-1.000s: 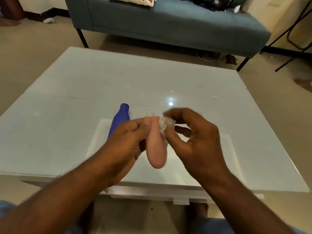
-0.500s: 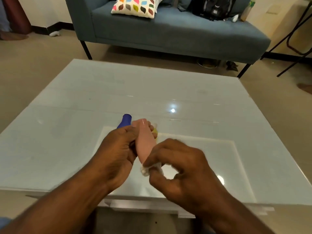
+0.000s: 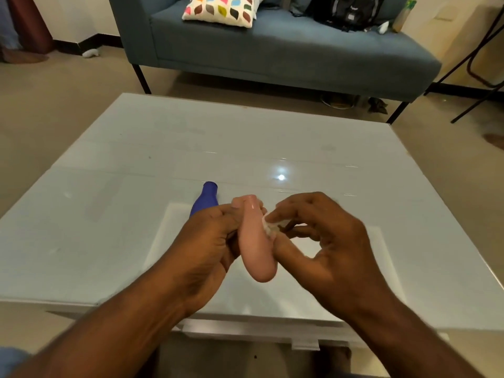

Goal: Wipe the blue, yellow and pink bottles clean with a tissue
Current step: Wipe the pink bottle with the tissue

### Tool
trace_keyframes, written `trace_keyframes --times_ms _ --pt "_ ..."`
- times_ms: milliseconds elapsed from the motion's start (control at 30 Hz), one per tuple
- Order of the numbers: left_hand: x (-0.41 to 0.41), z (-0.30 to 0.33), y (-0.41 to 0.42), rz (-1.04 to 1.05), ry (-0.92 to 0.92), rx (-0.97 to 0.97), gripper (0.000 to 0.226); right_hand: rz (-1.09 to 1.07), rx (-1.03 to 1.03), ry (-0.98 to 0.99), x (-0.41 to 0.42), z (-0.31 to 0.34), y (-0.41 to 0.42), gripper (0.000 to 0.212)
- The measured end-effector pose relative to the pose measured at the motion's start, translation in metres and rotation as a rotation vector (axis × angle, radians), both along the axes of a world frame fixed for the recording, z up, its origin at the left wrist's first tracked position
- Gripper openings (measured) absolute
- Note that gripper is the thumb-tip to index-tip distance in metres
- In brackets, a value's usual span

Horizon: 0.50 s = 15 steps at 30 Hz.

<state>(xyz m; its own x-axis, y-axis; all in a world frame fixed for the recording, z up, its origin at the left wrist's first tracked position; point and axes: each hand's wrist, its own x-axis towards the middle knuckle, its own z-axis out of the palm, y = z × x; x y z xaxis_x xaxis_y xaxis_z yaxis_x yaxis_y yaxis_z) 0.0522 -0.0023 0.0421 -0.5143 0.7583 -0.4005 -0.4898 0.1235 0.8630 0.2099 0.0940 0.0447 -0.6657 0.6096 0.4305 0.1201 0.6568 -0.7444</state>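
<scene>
My left hand grips the pink bottle near its neck, holding it above the white table with its rounded base toward me. My right hand pinches a small crumpled white tissue against the bottle's right side. The blue bottle lies on the table behind my left hand, neck pointing away; most of it is hidden. No yellow bottle shows in this view.
A blue-grey sofa stands beyond the table with a patterned cushion and a black bag on it. Black metal legs rise at the far right. The table's near edge runs just under my wrists.
My right hand has carried the tissue from the bottle's lower end back up to its upper right side. The left hand keeps its grip on the pink bottle.
</scene>
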Motion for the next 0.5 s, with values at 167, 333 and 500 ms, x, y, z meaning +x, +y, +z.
trace_keyframes --times_ms 167,333,500 --pt "-0.001 -0.003 0.0 0.008 0.019 -0.008 0.036 0.046 0.057 -0.061 -0.001 -0.006 -0.012 0.018" --pt "0.004 -0.001 0.001 -0.016 0.055 0.038 0.043 -0.077 -0.064 0.016 0.0 -0.003 0.0 0.023" --pt "-0.002 -0.003 -0.001 -0.064 0.09 0.034 0.038 0.072 0.161 -0.047 0.0 -0.003 -0.019 0.014"
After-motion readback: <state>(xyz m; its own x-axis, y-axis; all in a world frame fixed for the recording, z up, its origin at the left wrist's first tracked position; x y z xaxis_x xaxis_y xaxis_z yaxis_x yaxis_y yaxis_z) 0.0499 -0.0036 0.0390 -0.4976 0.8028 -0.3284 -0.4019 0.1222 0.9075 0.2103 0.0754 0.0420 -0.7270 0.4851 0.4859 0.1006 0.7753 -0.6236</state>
